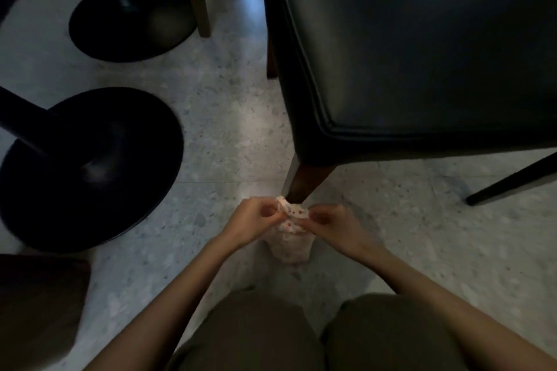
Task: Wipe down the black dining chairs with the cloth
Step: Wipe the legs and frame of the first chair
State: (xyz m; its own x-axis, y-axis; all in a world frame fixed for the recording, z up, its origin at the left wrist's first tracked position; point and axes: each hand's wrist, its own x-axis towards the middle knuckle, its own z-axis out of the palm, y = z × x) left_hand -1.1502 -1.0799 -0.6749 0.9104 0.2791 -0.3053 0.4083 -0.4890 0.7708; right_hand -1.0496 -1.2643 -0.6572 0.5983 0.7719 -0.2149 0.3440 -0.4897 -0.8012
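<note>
A black padded dining chair fills the upper right, its seat seen from above, with a brown wooden front leg coming down to the floor. Just in front of that leg's foot I hold a white cloth with small red dots in both hands. My left hand pinches its top left edge and my right hand pinches its top right edge. The rest of the cloth hangs down between my wrists. Neither hand touches the chair.
Two round black pedestal bases stand on the speckled grey tile floor at the left. A thin black leg slants in at the right. A dark brown seat corner is at lower left. My knees are at the bottom.
</note>
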